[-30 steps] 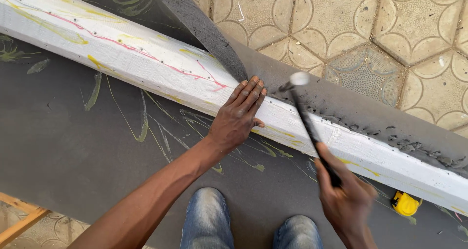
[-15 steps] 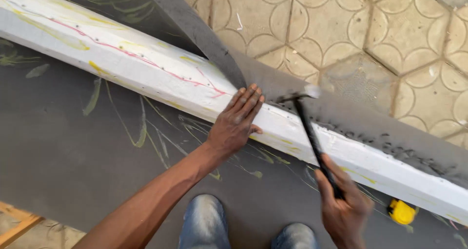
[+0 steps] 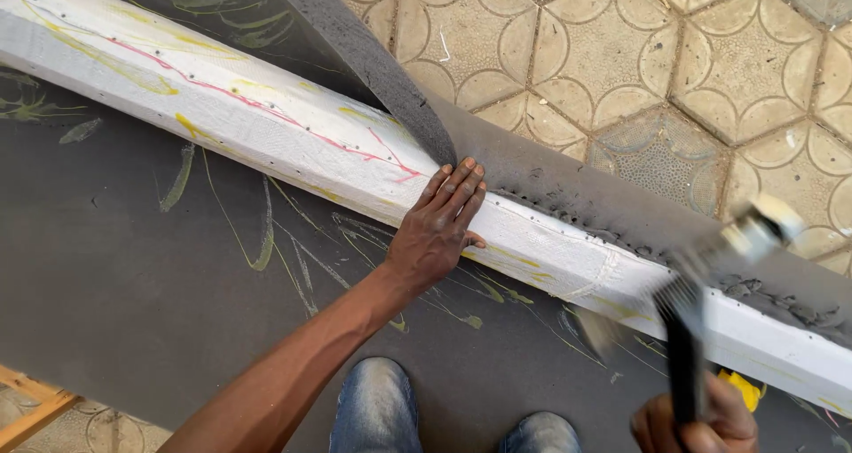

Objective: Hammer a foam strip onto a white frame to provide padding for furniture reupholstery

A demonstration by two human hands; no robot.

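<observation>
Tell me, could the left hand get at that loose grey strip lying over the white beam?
Probably yes. The left hand lies flat on the white beam, fingertips right beside the grey strip, with nothing between them.

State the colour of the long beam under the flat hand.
White beam, streaked yellow and pink; head view.

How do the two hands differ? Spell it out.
The left hand lies flat and open, fingers together, pressing the white beam; the right hand is closed around a black hammer handle. The left hand is sharp and fully seen; the right hand sits cut off at the frame's bottom edge. Both are bare.
</observation>
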